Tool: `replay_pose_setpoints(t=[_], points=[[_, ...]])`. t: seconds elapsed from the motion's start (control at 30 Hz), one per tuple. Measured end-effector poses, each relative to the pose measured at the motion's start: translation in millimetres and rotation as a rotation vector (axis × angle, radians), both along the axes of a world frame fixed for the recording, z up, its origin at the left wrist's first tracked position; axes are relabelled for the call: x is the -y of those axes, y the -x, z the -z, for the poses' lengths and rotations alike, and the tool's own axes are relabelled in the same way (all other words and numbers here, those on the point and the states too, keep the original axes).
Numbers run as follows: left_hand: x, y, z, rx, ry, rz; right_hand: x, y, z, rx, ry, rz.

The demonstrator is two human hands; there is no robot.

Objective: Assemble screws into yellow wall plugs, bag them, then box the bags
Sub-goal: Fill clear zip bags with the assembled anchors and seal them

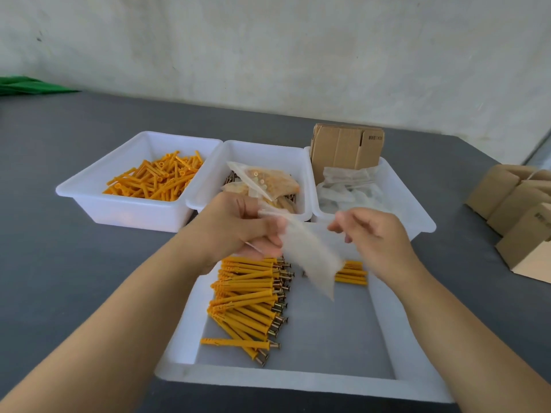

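Observation:
My left hand pinches the top of an empty clear plastic bag, which hangs blurred over the near white tray. My right hand hovers just right of the bag with its fingers curled, and I cannot tell whether they touch it. Below lie rows of assembled yellow wall plugs with screws, with a smaller bunch to the right. At the back, the left bin holds loose yellow plugs, the middle bin holds filled bags, and the right bin holds empty bags.
A folded cardboard box stands at the back of the right bin. Several small cardboard boxes sit at the table's right edge. Green cloth lies at the far left. The grey table runs back to a white wall.

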State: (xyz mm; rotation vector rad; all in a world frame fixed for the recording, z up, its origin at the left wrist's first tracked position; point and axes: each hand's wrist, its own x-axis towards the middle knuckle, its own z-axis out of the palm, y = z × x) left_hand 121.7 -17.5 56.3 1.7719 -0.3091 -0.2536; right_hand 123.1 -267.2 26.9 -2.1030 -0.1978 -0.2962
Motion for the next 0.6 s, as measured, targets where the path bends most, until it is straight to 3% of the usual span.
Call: replay_pose_setpoints(t=[0.1, 0.2, 0.3, 0.47, 0.6], points=[[0, 0, 12, 0.041, -0.179, -0.111, -2, 8, -10, -0.072, -0.207, -0.196], [3, 4, 19, 0.077, -0.225, -0.169, -7, 13, -8, -0.124, -0.070, -0.300], [8, 5, 19, 0.018, -0.087, -0.146, -11, 12, -4, -0.094, 0.003, -0.212], [11, 7, 22, -0.068, 0.086, -0.025, -7, 14, -12, -0.040, -0.158, -0.201], [10, 8, 26, 0.150, -0.165, -0.124, -4, 15, -12, -0.059, -0.092, -0.284]])
